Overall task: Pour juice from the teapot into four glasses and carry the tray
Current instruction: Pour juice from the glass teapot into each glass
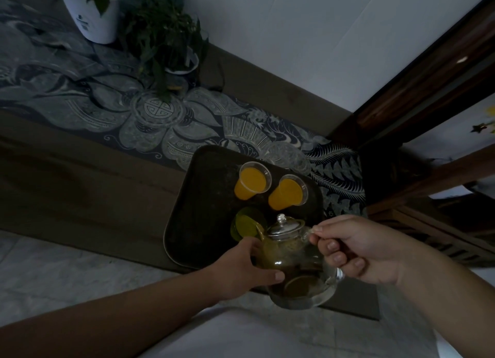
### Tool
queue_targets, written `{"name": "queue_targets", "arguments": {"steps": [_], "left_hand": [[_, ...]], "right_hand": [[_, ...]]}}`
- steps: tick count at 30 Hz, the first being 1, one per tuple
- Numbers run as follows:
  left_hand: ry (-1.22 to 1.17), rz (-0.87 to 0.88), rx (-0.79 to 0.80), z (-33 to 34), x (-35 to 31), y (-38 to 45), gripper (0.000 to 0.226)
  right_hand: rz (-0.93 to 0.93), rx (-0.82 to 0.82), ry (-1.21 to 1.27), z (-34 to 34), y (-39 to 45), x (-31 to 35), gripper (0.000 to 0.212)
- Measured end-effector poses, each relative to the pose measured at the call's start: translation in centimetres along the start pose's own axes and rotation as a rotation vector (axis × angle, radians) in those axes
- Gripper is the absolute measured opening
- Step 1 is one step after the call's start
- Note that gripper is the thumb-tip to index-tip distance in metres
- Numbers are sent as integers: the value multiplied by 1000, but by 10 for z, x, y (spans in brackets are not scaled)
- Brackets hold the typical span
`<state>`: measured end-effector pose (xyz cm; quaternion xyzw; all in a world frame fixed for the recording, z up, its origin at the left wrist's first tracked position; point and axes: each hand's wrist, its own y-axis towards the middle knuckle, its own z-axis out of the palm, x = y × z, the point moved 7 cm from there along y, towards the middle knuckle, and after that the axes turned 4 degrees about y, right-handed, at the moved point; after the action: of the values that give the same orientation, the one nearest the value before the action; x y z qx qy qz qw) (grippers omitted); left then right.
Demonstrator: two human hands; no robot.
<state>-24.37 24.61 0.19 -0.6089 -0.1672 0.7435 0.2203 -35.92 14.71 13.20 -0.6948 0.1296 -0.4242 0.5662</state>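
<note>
Two hands on one glass teapot (294, 266), held above the tray's near right corner. Right hand (359, 250) curled around the handle, thumb on top near the lid (285, 227); left hand (249, 269) cupped against the pot's left side, thumb across the front of the belly. Pot tipped, spout pointing up-left toward a glass; spout-to-handle axis runs roughly left-right, slightly slanted. Little juice shows in the pot. Three glasses visible on the tray (203, 210): two full of orange juice, far glass (253, 181) and right glass (290, 194), just beside each other near the tray's far right edge; third glass (247, 226) at the spout, with yellow-green liquid, dim, level unclear. Fourth glass can't be seen, possibly behind the pot. Tray is dark, rounded-rectangle, long axis running away from the camera; left half bare. It sits on a patterned cloth (150, 116) and brown tabletop (67, 183); its near edge lies close to the table's front edge. Open brown surface left of the tray. Two potted plants (160, 36) far back left, well apart from the tray. Wooden frame (415, 90) close on the right. Pale floor (53, 272) below.
</note>
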Motion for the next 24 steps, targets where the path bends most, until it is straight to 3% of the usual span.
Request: {"name": "queue_targets", "arguments": {"steps": [9, 14, 24], "left_hand": [[-4, -17, -17, -2, 1, -3, 101], [-13, -12, -10, -2, -3, -6, 84], [11, -15, -15, -5, -1, -5, 98]], "right_hand": [[6, -2, -9, 2, 0, 2, 19], [12, 10, -1, 4, 1, 2, 19], [16, 25, 24, 8, 3, 3, 14]]}}
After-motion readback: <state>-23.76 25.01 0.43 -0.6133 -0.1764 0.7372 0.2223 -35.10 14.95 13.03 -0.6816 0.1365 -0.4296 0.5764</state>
